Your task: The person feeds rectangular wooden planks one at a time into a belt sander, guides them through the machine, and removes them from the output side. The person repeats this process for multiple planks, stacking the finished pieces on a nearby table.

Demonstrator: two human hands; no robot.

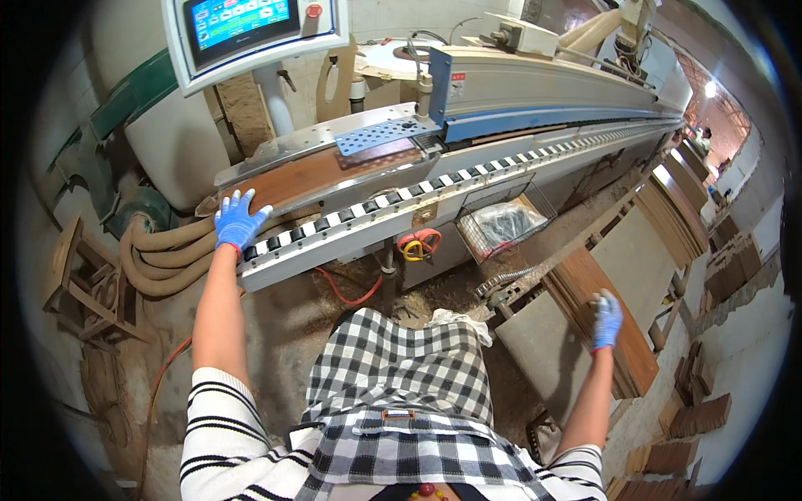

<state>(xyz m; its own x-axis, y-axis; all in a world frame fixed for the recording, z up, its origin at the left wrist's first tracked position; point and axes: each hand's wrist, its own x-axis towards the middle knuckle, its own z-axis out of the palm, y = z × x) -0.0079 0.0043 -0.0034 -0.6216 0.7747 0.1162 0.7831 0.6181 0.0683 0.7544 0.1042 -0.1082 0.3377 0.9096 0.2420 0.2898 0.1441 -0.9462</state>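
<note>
My left hand [238,224], in a blue and white work glove, has its fingers spread at the near-left end of a brown wooden board [313,177]. That board lies flat on the infeed of a long woodworking machine [543,88], its far end passing under a blue perforated plate [380,134]. Whether the palm presses on the board or on the machine's edge, I cannot tell. My right hand [608,321], gloved alike, is over a stack of brown boards [591,284] at the right. Its fingers are apart and slightly bent, with nothing visibly held; contact with the top board is unclear.
A row of black and white rollers [401,197] edges the machine. A control screen [242,21] stands at upper left, above thick hoses [167,250]. Below the rollers hang a wire basket [510,219] and coiled tape [418,245]. More boards [672,209] are stacked farther right.
</note>
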